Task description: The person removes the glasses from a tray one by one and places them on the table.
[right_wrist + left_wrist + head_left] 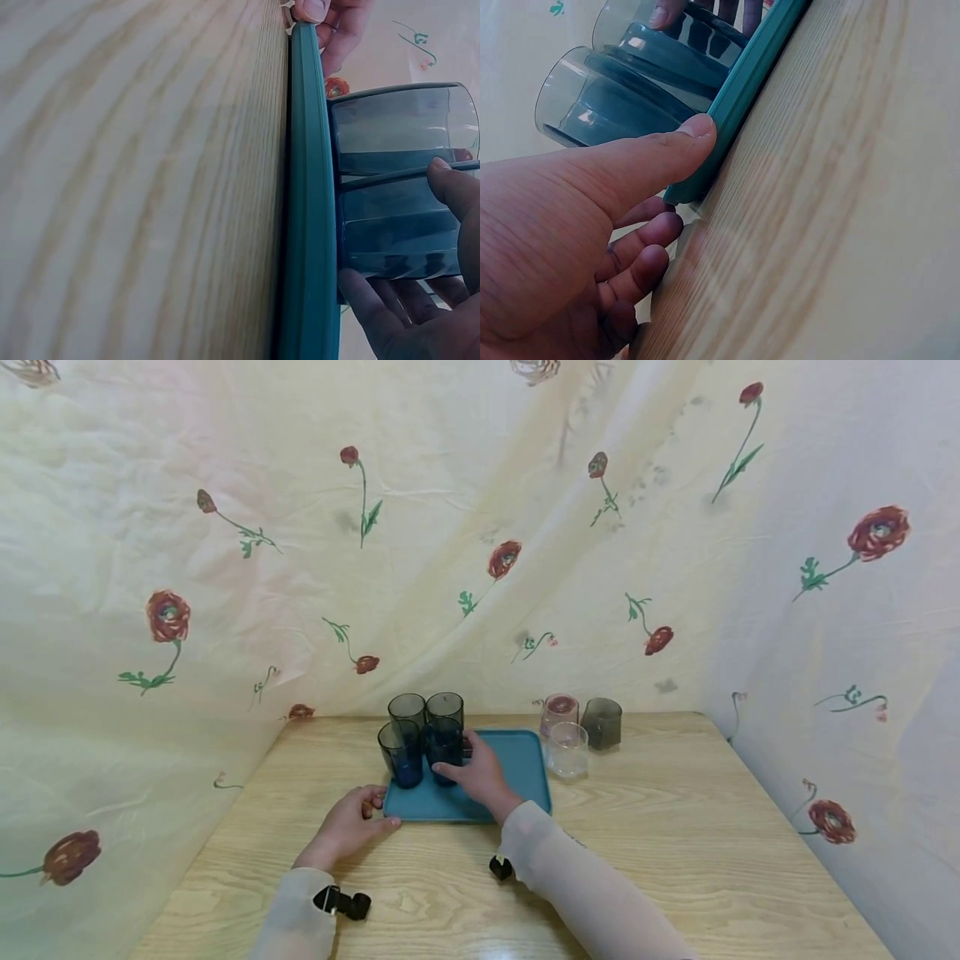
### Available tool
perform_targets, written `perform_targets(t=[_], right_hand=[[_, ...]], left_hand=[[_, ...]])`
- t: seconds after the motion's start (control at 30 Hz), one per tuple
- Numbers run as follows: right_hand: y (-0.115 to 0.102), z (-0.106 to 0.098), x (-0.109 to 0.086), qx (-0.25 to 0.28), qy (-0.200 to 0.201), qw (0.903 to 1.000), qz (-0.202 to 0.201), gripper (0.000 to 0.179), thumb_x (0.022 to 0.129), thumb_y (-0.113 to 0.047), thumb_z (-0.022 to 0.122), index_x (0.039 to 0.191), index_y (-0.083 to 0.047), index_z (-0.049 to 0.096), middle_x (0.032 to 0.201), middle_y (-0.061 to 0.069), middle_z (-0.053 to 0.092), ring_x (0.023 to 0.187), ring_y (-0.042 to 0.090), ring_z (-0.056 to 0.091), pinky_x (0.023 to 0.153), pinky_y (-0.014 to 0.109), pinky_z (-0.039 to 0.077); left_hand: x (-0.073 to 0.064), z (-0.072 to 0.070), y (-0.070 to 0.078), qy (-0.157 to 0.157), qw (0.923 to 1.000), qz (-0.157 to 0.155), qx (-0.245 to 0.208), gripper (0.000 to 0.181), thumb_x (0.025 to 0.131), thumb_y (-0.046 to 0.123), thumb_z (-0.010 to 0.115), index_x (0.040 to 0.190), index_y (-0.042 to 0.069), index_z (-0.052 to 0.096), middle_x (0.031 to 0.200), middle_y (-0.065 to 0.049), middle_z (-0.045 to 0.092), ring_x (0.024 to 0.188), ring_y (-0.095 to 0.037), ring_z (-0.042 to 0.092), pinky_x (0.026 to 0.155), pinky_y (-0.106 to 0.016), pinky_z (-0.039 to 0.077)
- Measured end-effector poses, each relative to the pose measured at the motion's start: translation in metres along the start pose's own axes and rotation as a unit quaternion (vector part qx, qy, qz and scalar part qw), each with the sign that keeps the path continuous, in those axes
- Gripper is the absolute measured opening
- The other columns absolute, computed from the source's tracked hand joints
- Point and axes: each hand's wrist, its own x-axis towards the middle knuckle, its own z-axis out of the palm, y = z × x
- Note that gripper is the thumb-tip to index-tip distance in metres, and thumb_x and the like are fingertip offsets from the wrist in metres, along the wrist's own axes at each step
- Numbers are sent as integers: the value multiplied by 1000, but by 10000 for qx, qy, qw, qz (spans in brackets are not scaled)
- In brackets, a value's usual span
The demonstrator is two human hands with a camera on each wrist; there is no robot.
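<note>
A blue rectangular tray (517,777) lies on the wooden table. Several dark tinted glasses stand upright in a close group on its left half. The right hand (480,774) grips the front right glass (444,737); in the right wrist view its thumb and fingers lie around that glass (397,244), which stands against its neighbour. The front left glass (402,752) is beside it, and two more glasses are behind. At the tray's near left corner, the left hand (351,827) has its thumb on the front rim and its fingers curled around the left side.
To the right of the tray stand a pinkish glass (559,714), a grey glass (603,724) and a low clear glass (567,750). A floral cloth (420,568) hangs behind the table (637,860) and at its sides.
</note>
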Motion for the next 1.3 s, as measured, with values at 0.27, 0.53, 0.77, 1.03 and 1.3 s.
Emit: perform_targets(t=[0.27,0.53,0.77,1.03,1.3], right_hand=[[0,-2,0,53,50,10000,-25,78,87,-35,89,152,-13,51,141,12,60,130,33,58,101,52,51],[1,-3,-1,91,64,9999,-8,77,86,-36,89,151,-14,52,140,11,60,128,32,58,100,51,51],[3,-7,-2,88,127,9998,-121,73,86,-35,89,148,-15,55,136,8,62,126,30,59,100,51,51],[6,-16,-10,159,215,9992,-300,70,84,-36,91,143,-16,59,131,7,64,123,30,60,101,52,50],[7,-30,-18,253,429,9980,-377,64,82,-33,93,135,-14,63,122,5,66,116,27,61,98,51,50]], left_hand=[[0,0,0,-16,10000,25,6,60,87,31,89,139,10,65,105,0,58,89,-19,48,78,-39,41],[-1,-1,3,-15,10000,31,20,60,88,29,89,139,9,65,105,0,58,89,-19,48,79,-39,40],[-1,-1,4,9,10000,72,30,60,87,30,89,138,9,65,105,0,59,89,-19,48,79,-39,41],[-1,-1,3,-13,10000,-14,12,61,88,30,88,140,9,64,106,0,59,90,-19,48,79,-39,41],[-1,0,2,-14,10000,6,-42,61,87,29,89,139,9,65,105,0,59,90,-19,48,79,-39,41]])
